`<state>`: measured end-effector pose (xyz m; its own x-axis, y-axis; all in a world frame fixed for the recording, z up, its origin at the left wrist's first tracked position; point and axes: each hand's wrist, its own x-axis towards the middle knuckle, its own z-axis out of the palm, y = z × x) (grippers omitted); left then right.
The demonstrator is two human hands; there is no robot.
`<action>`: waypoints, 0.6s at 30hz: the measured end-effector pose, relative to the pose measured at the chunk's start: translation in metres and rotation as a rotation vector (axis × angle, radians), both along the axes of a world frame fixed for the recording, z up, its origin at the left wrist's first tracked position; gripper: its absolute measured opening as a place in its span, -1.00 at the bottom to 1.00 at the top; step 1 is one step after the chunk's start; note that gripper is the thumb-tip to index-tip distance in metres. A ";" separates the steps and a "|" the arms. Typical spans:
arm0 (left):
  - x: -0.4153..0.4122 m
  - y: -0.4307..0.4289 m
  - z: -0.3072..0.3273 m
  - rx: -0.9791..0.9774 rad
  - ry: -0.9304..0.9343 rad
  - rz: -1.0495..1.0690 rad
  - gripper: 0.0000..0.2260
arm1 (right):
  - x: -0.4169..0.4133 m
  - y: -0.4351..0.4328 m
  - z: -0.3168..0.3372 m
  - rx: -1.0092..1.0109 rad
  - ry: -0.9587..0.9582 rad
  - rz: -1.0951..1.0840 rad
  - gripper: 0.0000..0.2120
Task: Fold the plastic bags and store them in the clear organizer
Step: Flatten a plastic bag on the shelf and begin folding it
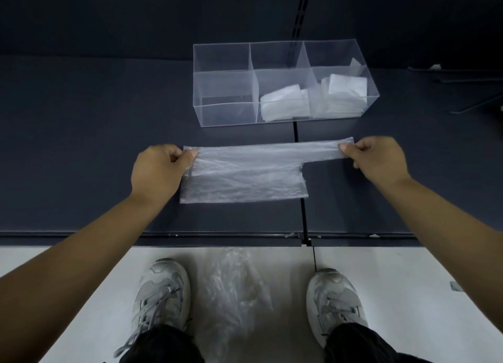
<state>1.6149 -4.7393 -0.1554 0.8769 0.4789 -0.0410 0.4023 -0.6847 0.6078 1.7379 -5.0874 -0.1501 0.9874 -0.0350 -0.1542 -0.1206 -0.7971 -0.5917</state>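
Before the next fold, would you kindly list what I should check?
1. Left hand pinches the bag at its left end: ok.
2. Right hand pinches its handle end: ok.
3. Bag's near half lies flat on the table: ok.
4. Bag small enough for a compartment: not ok, too long.
5. Organizer has free compartments: ok, the left pair.
6. Loose bags between the shoes clear of feet: cannot tell.

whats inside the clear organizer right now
The clear organizer holds a middle pile and a right pile of folded bags in its near compartments. The near left one shows none. Layers beneath each top bag are covered.
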 end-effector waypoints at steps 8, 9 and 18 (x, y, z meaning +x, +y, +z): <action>-0.014 -0.034 0.009 0.387 -0.283 -0.250 -0.78 | 0.000 0.005 -0.001 -0.160 -0.038 0.020 -0.62; -0.016 -0.043 0.008 0.393 -0.276 -0.360 -0.75 | 0.000 0.005 -0.001 -0.170 -0.034 0.024 -0.63; -0.031 -0.054 -0.027 0.453 0.173 -0.550 -0.32 | -0.033 0.058 0.028 -0.125 -0.480 0.212 -0.82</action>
